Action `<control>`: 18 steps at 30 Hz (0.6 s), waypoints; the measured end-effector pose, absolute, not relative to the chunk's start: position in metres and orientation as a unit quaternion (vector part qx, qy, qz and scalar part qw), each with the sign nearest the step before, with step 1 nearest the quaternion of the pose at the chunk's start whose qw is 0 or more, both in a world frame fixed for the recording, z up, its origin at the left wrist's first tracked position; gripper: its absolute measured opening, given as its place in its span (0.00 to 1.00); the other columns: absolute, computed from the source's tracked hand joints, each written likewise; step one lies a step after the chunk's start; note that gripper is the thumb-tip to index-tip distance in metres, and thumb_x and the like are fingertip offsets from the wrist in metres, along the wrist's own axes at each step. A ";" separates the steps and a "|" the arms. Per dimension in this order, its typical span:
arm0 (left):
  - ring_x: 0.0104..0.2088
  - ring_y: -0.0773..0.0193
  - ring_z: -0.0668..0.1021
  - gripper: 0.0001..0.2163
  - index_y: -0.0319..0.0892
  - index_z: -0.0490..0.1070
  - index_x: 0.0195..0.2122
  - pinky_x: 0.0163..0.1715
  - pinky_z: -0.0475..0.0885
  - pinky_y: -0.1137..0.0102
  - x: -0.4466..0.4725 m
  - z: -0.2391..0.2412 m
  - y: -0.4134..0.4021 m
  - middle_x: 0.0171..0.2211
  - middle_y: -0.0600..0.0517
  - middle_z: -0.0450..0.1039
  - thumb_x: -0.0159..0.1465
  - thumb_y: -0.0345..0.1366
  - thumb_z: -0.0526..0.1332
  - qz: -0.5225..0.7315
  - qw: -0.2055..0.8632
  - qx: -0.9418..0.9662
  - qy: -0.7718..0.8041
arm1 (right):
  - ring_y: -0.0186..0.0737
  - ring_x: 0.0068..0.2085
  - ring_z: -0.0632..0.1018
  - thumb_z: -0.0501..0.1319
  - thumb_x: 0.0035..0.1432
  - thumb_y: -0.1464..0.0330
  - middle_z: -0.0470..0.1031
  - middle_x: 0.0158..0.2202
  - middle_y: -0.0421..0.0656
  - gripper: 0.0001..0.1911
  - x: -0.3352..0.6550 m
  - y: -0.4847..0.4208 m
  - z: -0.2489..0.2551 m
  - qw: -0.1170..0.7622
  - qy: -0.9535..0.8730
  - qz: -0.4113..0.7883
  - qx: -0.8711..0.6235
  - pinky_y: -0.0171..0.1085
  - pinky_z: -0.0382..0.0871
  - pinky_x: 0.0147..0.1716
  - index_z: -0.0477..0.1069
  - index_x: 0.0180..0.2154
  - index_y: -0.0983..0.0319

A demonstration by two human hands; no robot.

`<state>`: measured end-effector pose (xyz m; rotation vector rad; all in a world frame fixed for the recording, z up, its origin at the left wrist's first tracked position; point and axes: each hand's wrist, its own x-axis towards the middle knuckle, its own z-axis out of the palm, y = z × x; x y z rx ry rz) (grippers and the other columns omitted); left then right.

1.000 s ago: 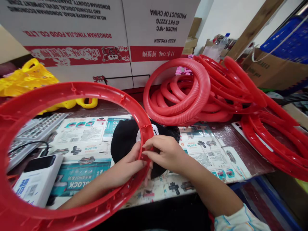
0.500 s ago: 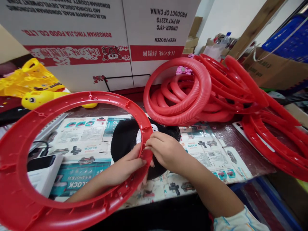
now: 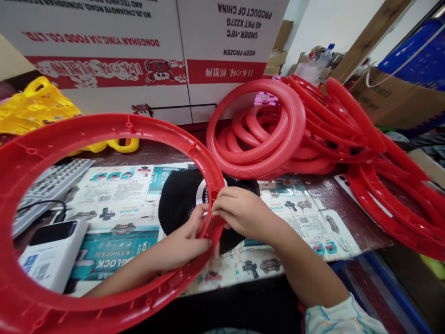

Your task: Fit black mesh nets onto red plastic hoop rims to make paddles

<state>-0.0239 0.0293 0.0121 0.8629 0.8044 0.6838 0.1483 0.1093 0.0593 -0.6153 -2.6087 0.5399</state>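
A large red plastic ring [image 3: 31,153] with small pegs along its channelled inner side is tilted up on the left of the head view. My left hand [image 3: 191,232] reaches through its opening and grips the right part of the rim. On that same part, my right hand [image 3: 239,211] has thumb and fingers pinched together at the ring's edge. Whatever sits in that pinch is too small or hidden to make out. Behind both hands, black mesh fabric [image 3: 179,195] with a white printed patch lies on the table, partly covered.
Red ribbed rings [image 3: 257,171] are piled at the back, beside more red plastic frames [image 3: 392,185] on the right. A white power bank [image 3: 66,260] with a cable lies left. Behind stands a white carton [image 3: 121,99]; yellow plastic parts [image 3: 38,104] sit back left.
The red ring has tilted and its far edge has risen slightly, showing more of the power bank through it. Both hands stay at nearly the same spot on the rim.
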 end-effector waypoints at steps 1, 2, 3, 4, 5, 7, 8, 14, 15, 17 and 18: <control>0.22 0.64 0.77 0.27 0.48 0.46 0.55 0.24 0.70 0.72 -0.024 0.010 0.029 0.28 0.56 0.74 0.60 0.31 0.60 0.325 0.770 0.402 0.374 | 0.36 0.35 0.72 0.57 0.62 0.76 0.72 0.33 0.44 0.07 0.148 0.109 0.059 0.205 -0.934 0.192 -0.220 0.34 0.67 0.37 0.73 0.33 0.66; 0.22 0.65 0.76 0.26 0.48 0.47 0.55 0.23 0.69 0.73 -0.023 0.008 0.028 0.27 0.56 0.74 0.60 0.32 0.60 0.334 0.766 0.401 0.375 | 0.35 0.35 0.72 0.57 0.63 0.75 0.72 0.33 0.44 0.07 0.148 0.109 0.059 0.208 -0.934 0.189 -0.219 0.34 0.67 0.37 0.73 0.33 0.65; 0.21 0.66 0.75 0.23 0.48 0.48 0.54 0.23 0.69 0.73 -0.023 0.007 0.027 0.26 0.57 0.74 0.62 0.35 0.59 0.342 0.764 0.400 0.373 | 0.35 0.35 0.72 0.57 0.63 0.75 0.72 0.33 0.43 0.08 0.148 0.108 0.058 0.212 -0.935 0.184 -0.217 0.33 0.66 0.37 0.73 0.33 0.65; 0.20 0.66 0.74 0.20 0.48 0.49 0.53 0.22 0.69 0.72 -0.022 0.006 0.027 0.26 0.57 0.74 0.64 0.39 0.57 0.347 0.763 0.400 0.372 | 0.35 0.35 0.72 0.57 0.63 0.75 0.73 0.33 0.43 0.08 0.148 0.108 0.058 0.215 -0.936 0.177 -0.213 0.33 0.66 0.36 0.73 0.33 0.65; 0.19 0.65 0.74 0.17 0.47 0.50 0.52 0.21 0.69 0.72 -0.021 0.005 0.026 0.24 0.56 0.73 0.66 0.43 0.54 0.350 0.762 0.400 0.371 | 0.35 0.34 0.72 0.56 0.64 0.74 0.73 0.33 0.43 0.08 0.149 0.108 0.057 0.219 -0.938 0.170 -0.209 0.33 0.66 0.35 0.73 0.33 0.65; 0.17 0.64 0.73 0.15 0.46 0.52 0.49 0.19 0.69 0.71 -0.020 0.004 0.026 0.22 0.55 0.73 0.68 0.49 0.50 0.350 0.755 0.403 0.380 | 0.35 0.34 0.72 0.55 0.64 0.74 0.73 0.33 0.43 0.09 0.149 0.108 0.055 0.221 -0.942 0.151 -0.202 0.33 0.65 0.34 0.73 0.33 0.65; 0.17 0.64 0.74 0.14 0.46 0.53 0.47 0.19 0.69 0.71 -0.020 0.004 0.026 0.22 0.55 0.74 0.69 0.49 0.50 0.350 0.750 0.406 0.388 | 0.35 0.34 0.71 0.55 0.64 0.74 0.73 0.33 0.43 0.09 0.149 0.108 0.054 0.220 -0.945 0.139 -0.200 0.33 0.65 0.34 0.72 0.33 0.65; 0.24 0.61 0.80 0.16 0.45 0.54 0.44 0.23 0.74 0.69 -0.014 0.006 0.030 0.32 0.52 0.76 0.64 0.46 0.59 0.390 0.713 0.407 0.417 | 0.36 0.32 0.70 0.52 0.68 0.67 0.72 0.31 0.44 0.16 0.146 0.110 0.048 0.207 -0.956 0.061 -0.198 0.34 0.63 0.33 0.72 0.31 0.64; 0.27 0.62 0.80 0.16 0.45 0.54 0.43 0.27 0.75 0.67 -0.013 0.006 0.031 0.35 0.51 0.76 0.63 0.44 0.60 0.403 0.706 0.404 0.420 | 0.36 0.31 0.70 0.52 0.68 0.67 0.72 0.30 0.44 0.16 0.146 0.110 0.048 0.203 -0.957 0.054 -0.200 0.35 0.62 0.33 0.71 0.30 0.64; 0.28 0.63 0.80 0.17 0.45 0.53 0.44 0.30 0.76 0.67 -0.012 0.006 0.033 0.34 0.52 0.76 0.61 0.39 0.62 0.416 0.698 0.399 0.425 | 0.36 0.31 0.69 0.52 0.67 0.68 0.72 0.30 0.43 0.15 0.145 0.109 0.047 0.195 -0.958 0.047 -0.203 0.35 0.61 0.32 0.71 0.30 0.64; 0.26 0.63 0.79 0.17 0.45 0.53 0.45 0.29 0.76 0.67 -0.012 0.006 0.033 0.32 0.53 0.76 0.61 0.37 0.61 0.415 0.697 0.398 0.428 | 0.36 0.31 0.70 0.53 0.67 0.68 0.72 0.30 0.43 0.14 0.144 0.109 0.047 0.191 -0.959 0.048 -0.206 0.35 0.61 0.31 0.71 0.30 0.64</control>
